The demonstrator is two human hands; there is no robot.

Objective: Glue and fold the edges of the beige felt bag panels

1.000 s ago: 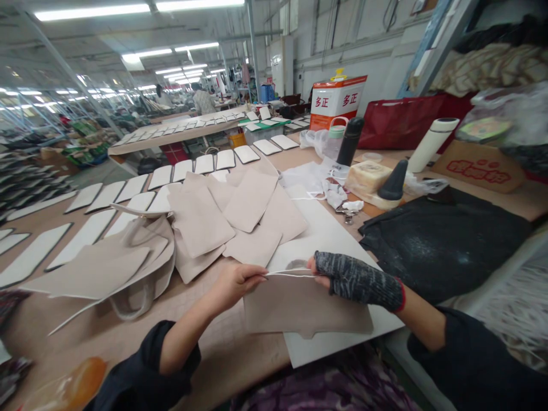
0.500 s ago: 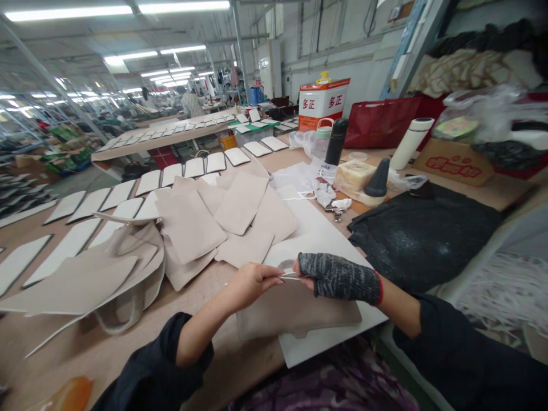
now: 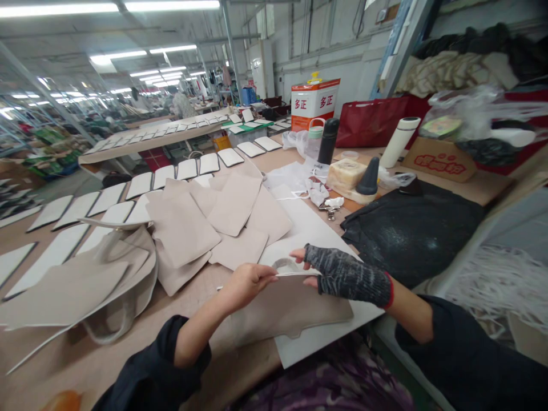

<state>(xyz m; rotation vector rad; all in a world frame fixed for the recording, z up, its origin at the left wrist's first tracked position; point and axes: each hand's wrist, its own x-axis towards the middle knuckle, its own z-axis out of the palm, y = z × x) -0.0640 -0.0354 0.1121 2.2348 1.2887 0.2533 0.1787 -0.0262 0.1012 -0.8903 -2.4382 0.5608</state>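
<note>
A beige leather-like panel (image 3: pixel 295 311) with a notched lower edge stands tilted in front of me, above a white sheet (image 3: pixel 314 341). My left hand (image 3: pixel 250 283) is closed in a pinch on the panel's upper edge. Wearing a dark grey fingerless knit glove, my right hand (image 3: pixel 336 275) is at the same edge farther right, its fingers spread on either side of it. Between the hands, a pale curved strap or handle (image 3: pixel 285 264) shows behind the edge. Loose beige panels (image 3: pixel 235 200) overlap just beyond. To the left lies a beige bag-like piece (image 3: pixel 137 274) with looped handles.
Rows of white dark-edged panels (image 3: pixel 109 200) cover the table's left and far side. Toward the right stand a black bottle (image 3: pixel 327 142), a yellowish block (image 3: pixel 346 173), a dark cone (image 3: pixel 369 178) and a white flask (image 3: pixel 400 142). Black sheet material (image 3: pixel 411 234) lies at right.
My right hand's fingers have parted and shifted right along the panel's edge. My left hand keeps its pinch. The camera view has turned slightly right.
</note>
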